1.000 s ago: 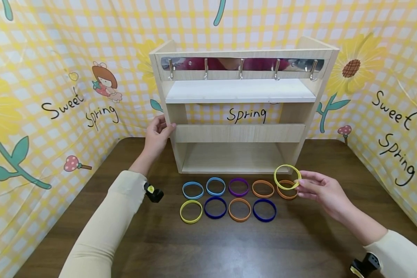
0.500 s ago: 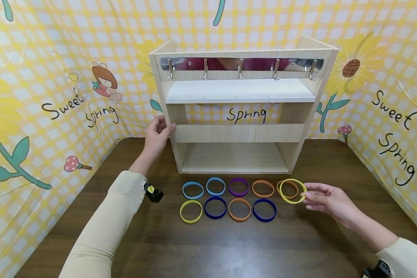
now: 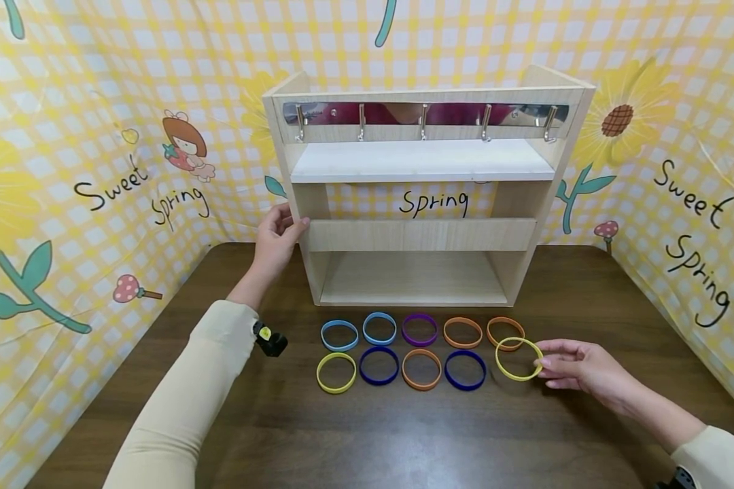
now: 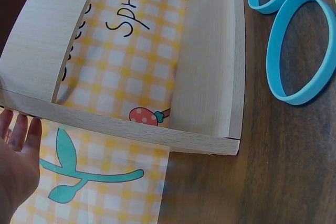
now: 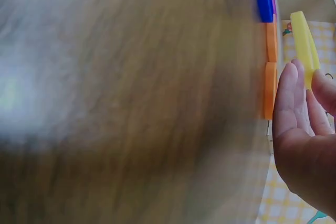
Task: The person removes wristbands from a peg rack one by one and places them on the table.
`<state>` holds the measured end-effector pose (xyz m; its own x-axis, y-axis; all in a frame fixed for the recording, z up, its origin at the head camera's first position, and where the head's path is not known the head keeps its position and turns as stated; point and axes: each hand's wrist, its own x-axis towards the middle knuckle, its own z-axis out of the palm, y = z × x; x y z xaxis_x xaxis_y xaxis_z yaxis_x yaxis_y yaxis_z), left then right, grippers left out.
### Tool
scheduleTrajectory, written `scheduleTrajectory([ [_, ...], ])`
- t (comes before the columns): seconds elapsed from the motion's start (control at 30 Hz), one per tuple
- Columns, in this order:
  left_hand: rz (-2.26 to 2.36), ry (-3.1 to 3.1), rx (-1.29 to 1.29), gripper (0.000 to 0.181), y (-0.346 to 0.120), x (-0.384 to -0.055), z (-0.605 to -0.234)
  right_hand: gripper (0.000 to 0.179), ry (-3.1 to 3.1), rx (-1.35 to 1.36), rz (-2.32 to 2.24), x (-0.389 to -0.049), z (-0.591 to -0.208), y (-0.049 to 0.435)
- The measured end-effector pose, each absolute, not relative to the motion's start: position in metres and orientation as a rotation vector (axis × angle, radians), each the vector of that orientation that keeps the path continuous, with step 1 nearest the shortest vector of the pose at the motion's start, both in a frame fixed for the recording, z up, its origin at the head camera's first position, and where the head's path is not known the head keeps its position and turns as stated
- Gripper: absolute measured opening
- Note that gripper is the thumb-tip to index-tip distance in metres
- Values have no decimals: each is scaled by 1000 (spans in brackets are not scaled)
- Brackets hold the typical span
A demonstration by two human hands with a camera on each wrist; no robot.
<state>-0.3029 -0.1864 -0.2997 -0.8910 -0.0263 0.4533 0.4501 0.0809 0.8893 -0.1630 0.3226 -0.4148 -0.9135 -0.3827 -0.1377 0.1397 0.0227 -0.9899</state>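
Note:
In the head view my right hand (image 3: 587, 370) pinches a yellow wristband (image 3: 516, 379) by its right side, between thumb and fingertips. The band overlaps the front of an orange wristband (image 3: 489, 331) at the right end of the back row. The right wrist view shows this yellow band (image 5: 303, 40) edge-on above the thumb. My left hand (image 3: 275, 238) grips the left side panel of a wooden shelf (image 3: 422, 235), thumb at its front edge. In the left wrist view, fingers (image 4: 34, 135) touch that panel's edge.
Two rows of wristbands lie before the shelf, including light blue (image 3: 339, 349), purple (image 3: 420, 344), dark blue (image 3: 465, 388) and yellow (image 3: 336, 392). A metal strip (image 3: 394, 114) with several hooks spans the shelf's top. Checked cloth (image 3: 159, 68) surrounds the brown table (image 3: 342, 441).
My right hand has brought the yellow wristband lower and toward the front right, from over the orange band to its front edge. My left hand stays on the shelf.

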Motion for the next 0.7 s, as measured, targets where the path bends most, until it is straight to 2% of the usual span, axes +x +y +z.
scheduleTrajectory([
  [0.7, -1857, -2012, -416, 42, -186, -304, -301, 26, 1871, -259, -1859, -162, -427, 325],
])
